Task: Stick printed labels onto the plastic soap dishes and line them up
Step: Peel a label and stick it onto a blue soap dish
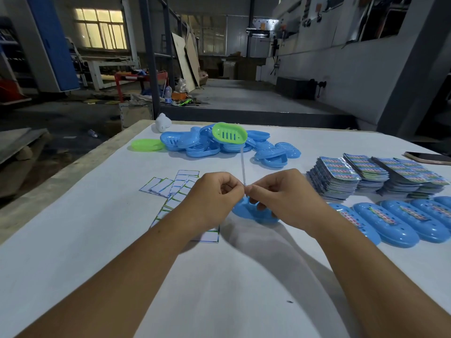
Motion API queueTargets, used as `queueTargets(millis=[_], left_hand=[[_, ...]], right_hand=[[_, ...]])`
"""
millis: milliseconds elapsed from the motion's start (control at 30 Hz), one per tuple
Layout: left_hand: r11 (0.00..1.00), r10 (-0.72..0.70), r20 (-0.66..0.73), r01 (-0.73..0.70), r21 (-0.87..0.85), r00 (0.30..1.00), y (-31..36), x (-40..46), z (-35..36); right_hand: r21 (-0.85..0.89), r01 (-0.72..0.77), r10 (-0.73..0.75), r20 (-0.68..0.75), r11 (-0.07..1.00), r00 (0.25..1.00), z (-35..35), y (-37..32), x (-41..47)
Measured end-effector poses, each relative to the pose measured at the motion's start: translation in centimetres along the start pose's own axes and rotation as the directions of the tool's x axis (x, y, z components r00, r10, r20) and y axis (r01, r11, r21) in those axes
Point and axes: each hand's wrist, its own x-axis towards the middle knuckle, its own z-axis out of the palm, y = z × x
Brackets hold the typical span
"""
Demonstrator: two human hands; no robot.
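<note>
- At centre frame the left hand (214,191) and right hand (275,191) each pinch one printed label (243,167), held edge-on and upright, probably to peel its backing.
- A blue soap dish (253,213) waits directly beneath them on the surface (97,264), ready for sticking.
- Peeled backings (175,186) lie left; label stacks (366,176) stay within right reach.
- Labelled dishes (402,220) line up at right; the unlabelled pile (219,142) sits beyond.

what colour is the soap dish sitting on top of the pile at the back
Green, with a slotted base; the soap dish tops a pile of blue dishes. The head view shows it.
</note>
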Motion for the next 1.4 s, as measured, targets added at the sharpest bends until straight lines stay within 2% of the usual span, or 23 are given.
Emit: queueTargets(millis=[133, 267, 400, 533, 633, 700, 767, 833, 900, 967, 1000, 1033, 1067, 1100, 1133, 1167, 1200, 1233, 1300, 1400], left_hand=[[0.999, -0.02, -0.038, 0.021, 0.037, 0.999, -0.2, 0.2, 0.1], [0.991, -0.118, -0.136, 0.125, 0.04, 0.984, -0.5, 0.4, -0.4], [0.951, -0.188, -0.164, 0.221, 0.216, 0.968, -0.6, 0.4, -1.0], [0.888, -0.222, -0.14, 0.26, 0.38, 0.965, -0.8, 0.7, -1.2], [0.861, -0.157, -0.104, 0.188, 0.473, 0.982, -0.9, 0.6, -1.5], [0.854, -0.139, -0.103, 0.172, 0.492, 0.985, -1.2, 0.3, -1.9], [0.748, -0.149, -0.116, 0.189, 0.636, 0.982, -1.5, 0.2, -2.5], [0.565, -0.193, -0.158, 0.242, 0.789, 0.968, -1.8, 0.4, -3.2], [0.417, -0.217, -0.193, 0.27, 0.868, 0.957, -1.7, 0.4, -3.9], [0.324, -0.182, -0.224, 0.273, 0.906, 0.958, -1.7, 0.5, -4.3], [0.311, -0.141, -0.233, 0.267, 0.912, 0.962, -1.7, 0.5, -4.3], [0.36, -0.093, -0.241, 0.259, 0.896, 0.966, -1.5, 0.6, -4.2], [0.49, -0.053, -0.252, 0.245, 0.837, 0.966, -1.2, 0.6, -3.8], [0.672, -0.042, -0.258, 0.219, 0.708, 0.965, -0.7, 0.5, -3.3], [0.844, -0.07, -0.238, 0.184, 0.503, 0.969, -0.2, 0.4, -2.6], [0.951, -0.087, -0.19, 0.138, 0.275, 0.978, 0.3, 0.1, -1.8], [0.99, -0.085, -0.131, 0.099, 0.105, 0.988, 0.8, -0.2, -1.1], [0.997, -0.082, -0.076, 0.083, 0.005, 0.994, 1.3, -0.5, -0.5], [0.992, -0.091, -0.023, 0.089, -0.091, 0.996, 1.9, -0.9, 0.4], [0.982, -0.121, -0.035, 0.114, -0.152, 0.992, 2.1, -1.0, 0.7]], right_hand=[[0.0, -0.033, 0.033, -0.024, 0.999, 0.999, 0.0, 0.3, 0.2], [-0.044, -0.076, 0.072, -0.09, 0.996, 0.993, -0.8, 1.2, 0.7], [-0.077, -0.122, 0.114, -0.103, 0.99, 0.988, -1.6, 2.0, 1.1], [-0.243, -0.101, 0.081, -0.091, 0.965, 0.993, -1.6, 2.5, 1.2], [-0.409, -0.071, 0.021, -0.125, 0.91, 0.992, -1.4, 2.4, 1.0], [-0.448, -0.069, 0.006, -0.141, 0.892, 0.99, -1.4, 2.2, 0.8], [-0.446, -0.071, 0.002, -0.153, 0.892, 0.988, -1.3, 2.0, 0.8], [-0.417, -0.067, -0.001, -0.161, 0.907, 0.987, -1.2, 1.8, 0.7], [-0.379, -0.064, 0.001, -0.164, 0.923, 0.987, -1.1, 1.6, 0.6], [-0.339, -0.068, 0.01, -0.169, 0.938, 0.986, -1.0, 1.4, 0.4], [-0.322, -0.07, 0.013, -0.175, 0.944, 0.984, -0.9, 1.3, 0.4], [-0.308, -0.071, 0.015, -0.181, 0.949, 0.983, -0.8, 1.2, 0.4], [-0.296, -0.073, 0.018, -0.187, 0.952, 0.982, -0.7, 1.1, 0.4], [-0.28, -0.077, 0.023, -0.192, 0.957, 0.981, -0.7, 1.0, 0.4], [-0.262, -0.079, 0.027, -0.196, 0.962, 0.98, -0.6, 0.9, 0.4], [-0.245, -0.076, 0.026, -0.201, 0.966, 0.979, -0.5, 0.8, 0.3], [-0.231, -0.066, 0.017, -0.205, 0.971, 0.979, -0.4, 0.7, 0.3], [-0.219, -0.05, 0.003, -0.208, 0.975, 0.978, -0.3, 0.6, 0.2], [-0.191, -0.016, -0.026, -0.214, 0.981, 0.977, -0.2, 0.3, 0.1], [-0.165, 0.006, -0.042, -0.215, 0.986, 0.976, -0.3, 0.1, 0.0]])
